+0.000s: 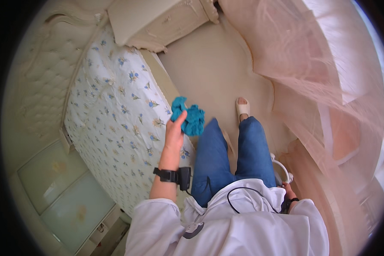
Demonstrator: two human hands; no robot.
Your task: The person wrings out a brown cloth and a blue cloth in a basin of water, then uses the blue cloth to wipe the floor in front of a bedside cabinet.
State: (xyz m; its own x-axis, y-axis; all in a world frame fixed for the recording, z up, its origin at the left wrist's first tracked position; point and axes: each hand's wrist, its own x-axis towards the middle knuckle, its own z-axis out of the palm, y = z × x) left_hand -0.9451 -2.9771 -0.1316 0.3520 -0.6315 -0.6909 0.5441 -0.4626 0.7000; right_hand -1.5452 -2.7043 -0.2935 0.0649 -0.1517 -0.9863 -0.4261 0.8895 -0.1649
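Note:
A crumpled teal cloth [193,120] is gripped in my left hand [175,129], with the thumb pressed over it. This hand is raised over the side of a bed, whose white sheet [115,105] bears blue and tan flowers. Down at my right hip, my right hand [288,189] is at the edge of an object with a curved white rim or handle [283,166] and a grey part. My leg and shirt cover most of that object, so its kind is unclear. The fingers of my right hand seem closed on it, though they are partly hidden.
Ahead stands a cream carved nightstand [166,24] beside the tufted headboard [48,80]. Sheer pink curtains [307,80] hang along the right and reach the pale floor [208,60]. A cabinet with frosted panels [67,192] stands beyond the bed at left. A black cable [243,188] crosses my shirt.

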